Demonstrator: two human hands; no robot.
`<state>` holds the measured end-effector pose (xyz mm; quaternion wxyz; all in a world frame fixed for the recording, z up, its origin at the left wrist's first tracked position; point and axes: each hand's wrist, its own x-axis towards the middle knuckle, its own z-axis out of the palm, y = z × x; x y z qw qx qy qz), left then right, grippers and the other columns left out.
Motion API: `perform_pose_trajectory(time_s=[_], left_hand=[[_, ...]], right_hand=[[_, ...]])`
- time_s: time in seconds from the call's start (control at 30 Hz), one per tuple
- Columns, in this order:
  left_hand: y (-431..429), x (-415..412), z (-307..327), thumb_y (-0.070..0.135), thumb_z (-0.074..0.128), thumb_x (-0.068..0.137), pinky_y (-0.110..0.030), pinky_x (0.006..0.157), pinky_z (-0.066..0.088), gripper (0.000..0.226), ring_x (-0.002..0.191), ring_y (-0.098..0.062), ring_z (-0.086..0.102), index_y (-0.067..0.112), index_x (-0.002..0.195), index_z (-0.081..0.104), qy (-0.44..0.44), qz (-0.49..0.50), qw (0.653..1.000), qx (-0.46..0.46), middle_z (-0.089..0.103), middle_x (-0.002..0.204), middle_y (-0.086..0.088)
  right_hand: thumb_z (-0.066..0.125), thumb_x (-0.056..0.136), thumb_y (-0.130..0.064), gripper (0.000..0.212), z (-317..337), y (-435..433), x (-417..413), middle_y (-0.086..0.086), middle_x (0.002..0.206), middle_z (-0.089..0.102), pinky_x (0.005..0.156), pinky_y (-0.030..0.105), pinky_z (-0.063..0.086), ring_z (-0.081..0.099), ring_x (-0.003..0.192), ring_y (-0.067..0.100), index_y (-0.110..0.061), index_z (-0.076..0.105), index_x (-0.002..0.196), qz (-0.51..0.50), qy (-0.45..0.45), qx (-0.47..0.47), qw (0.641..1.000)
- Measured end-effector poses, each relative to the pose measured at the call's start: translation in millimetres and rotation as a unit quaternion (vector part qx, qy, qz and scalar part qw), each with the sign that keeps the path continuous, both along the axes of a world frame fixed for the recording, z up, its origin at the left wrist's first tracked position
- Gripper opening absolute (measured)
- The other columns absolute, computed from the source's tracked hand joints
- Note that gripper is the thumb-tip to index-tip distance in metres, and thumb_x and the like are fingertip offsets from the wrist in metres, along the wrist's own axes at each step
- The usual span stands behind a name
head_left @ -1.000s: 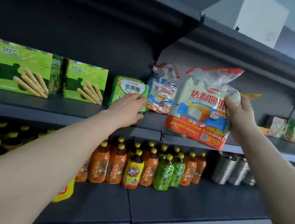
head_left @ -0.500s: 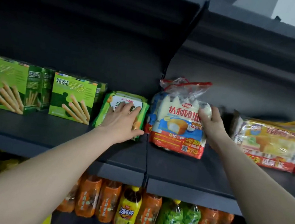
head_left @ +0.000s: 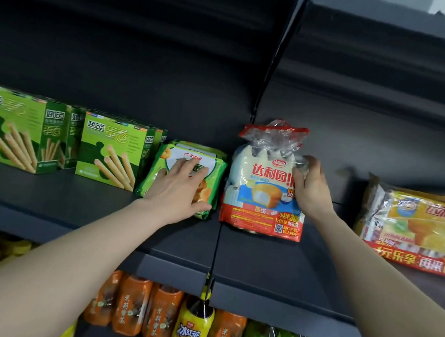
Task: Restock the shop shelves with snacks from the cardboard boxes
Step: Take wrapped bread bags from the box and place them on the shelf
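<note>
From the head camera, your left hand (head_left: pixel 177 188) lies flat with straight fingers on the front of the green snack packet (head_left: pixel 217 167). It presses the packet and grasps nothing. The packet leans back on the dark shelf (head_left: pixel 72 206), just right of the green biscuit-stick boxes (head_left: pixel 109 150).

Your right hand (head_left: pixel 310 189) has its fingers curled round the upper right edge of the cake bag (head_left: pixel 263 189) — that is the one thing you are holding. The bag stands upright with its long axis vertical and its crimped red top uppermost. Its bottom edge appears to sit on the shelf, just right of the seam between the two shelf panels.

The relation that matters is sideways. The bag stands between your hands, close beside the green packet on its left and well apart from the yellow bag (head_left: pixel 417 221) lying flat to its right. Your right hand is the one on it — so my guess is that hand settles it and lets go, while the left keeps the packet from tipping.

Drink bottles (head_left: pixel 159 319) fill the shelf below. The cardboard boxes are out of sight.
</note>
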<state>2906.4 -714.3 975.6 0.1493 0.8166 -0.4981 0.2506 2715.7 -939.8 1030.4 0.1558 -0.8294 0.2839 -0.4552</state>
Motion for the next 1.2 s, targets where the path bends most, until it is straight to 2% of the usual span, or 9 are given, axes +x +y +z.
perform_pose_trajectory(time_s=[0.2,0.3,0.43,0.53,0.63,0.73,0.9,1.03,1.2], left_hand=[[-0.7,-0.5,0.3,0.067,0.052,0.087,-0.054,0.113,0.029,0.085,0.149,-0.028,0.007,0.026,0.153,0.017,0.0,0.003,1.0,0.001,0.007,0.162,-0.005],[-0.8,-1.5,0.3,0.066,0.053,0.087,-0.054,0.113,0.029,0.086,0.149,-0.028,0.007,0.026,0.153,0.017,0.0,0.007,1.0,0.002,0.007,0.162,-0.005],[-0.5,-1.1,0.5,0.066,0.053,0.087,-0.054,0.114,0.028,0.086,0.149,-0.029,0.006,0.026,0.154,0.017,0.006,0.008,1.0,0.004,0.006,0.163,-0.005],[-0.9,-1.4,-0.1,0.066,0.053,0.087,-0.054,0.114,0.028,0.086,0.149,-0.029,0.006,0.025,0.154,0.016,0.009,0.01,1.0,0.005,0.005,0.163,-0.005],[0.8,-2.9,0.3,0.065,0.053,0.087,-0.053,0.113,0.03,0.085,0.149,-0.03,0.008,0.025,0.154,0.017,0.01,0.009,1.0,0.007,0.008,0.162,-0.007],[7.0,-5.3,3.7,0.064,0.053,0.088,-0.051,0.11,0.035,0.081,0.146,-0.03,0.015,0.023,0.151,0.023,0.006,0.0,1.0,-0.002,0.014,0.16,-0.009],[39.5,-20.3,4.7,0.056,0.053,0.092,-0.046,0.108,0.037,0.073,0.143,-0.03,0.025,0.018,0.15,0.031,0.0,-0.025,0.998,-0.053,0.025,0.156,-0.01],[87.5,-35.1,-7.0,0.051,0.055,0.093,-0.047,0.103,0.04,0.064,0.136,-0.033,0.036,0.018,0.145,0.042,-0.012,-0.055,0.995,-0.087,0.038,0.149,-0.012],[168.7,-37.0,-46.3,0.043,0.059,0.092,-0.047,0.103,0.039,0.056,0.129,-0.035,0.043,0.016,0.14,0.049,0.004,-0.069,0.99,-0.121,0.047,0.141,-0.013]], right_hand=[[0.045,0.104,-0.031,0.031,2.4,9.1,10.4,0.014,0.131,0.038,0.082,0.048,0.048,0.059,0.098,0.043,-0.009,0.04,0.125,-0.035,-0.048,-0.015,0.998],[0.046,0.103,-0.032,0.031,-0.7,12.7,18.2,0.012,0.132,0.036,0.079,0.048,0.049,0.059,0.091,0.039,-0.01,0.04,0.125,-0.033,-0.063,-0.025,0.997],[0.041,0.104,-0.03,0.033,-5.9,6.8,18.6,0.016,0.132,0.04,0.076,0.039,0.043,0.055,0.095,0.037,-0.009,0.04,0.13,-0.055,-0.028,-0.044,0.997],[0.039,0.105,-0.025,0.033,-7.1,7.0,12.8,0.02,0.129,0.044,0.08,0.042,0.044,0.053,0.102,0.042,-0.007,0.042,0.132,-0.068,-0.003,-0.082,0.994],[0.04,0.104,-0.016,0.033,-5.0,13.7,6.7,0.026,0.126,0.047,0.087,0.053,0.044,0.049,0.104,0.046,-0.001,0.046,0.133,-0.103,0.035,-0.171,0.979],[0.043,0.101,-0.016,0.034,-0.4,27.7,-0.3,0.025,0.122,0.049,0.081,0.053,0.044,0.049,0.102,0.045,-0.003,0.047,0.132,-0.166,0.064,-0.228,0.957],[0.049,0.099,-0.016,0.037,-7.1,77.5,-16.1,0.022,0.12,0.051,0.08,0.049,0.043,0.05,0.103,0.043,-0.006,0.048,0.134,-0.177,0.1,-0.262,0.943],[0.051,0.097,-0.019,0.037,-26.6,134.5,-24.1,0.025,0.115,0.054,0.075,0.049,0.046,0.053,0.094,0.045,-0.005,0.053,0.131,-0.165,0.098,-0.289,0.938],[0.036,0.096,-0.033,0.042,-72.2,228.6,-26.5,0.021,0.115,0.055,0.076,0.049,0.048,0.054,0.093,0.043,-0.007,0.056,0.123,-0.143,0.11,-0.32,0.93]])
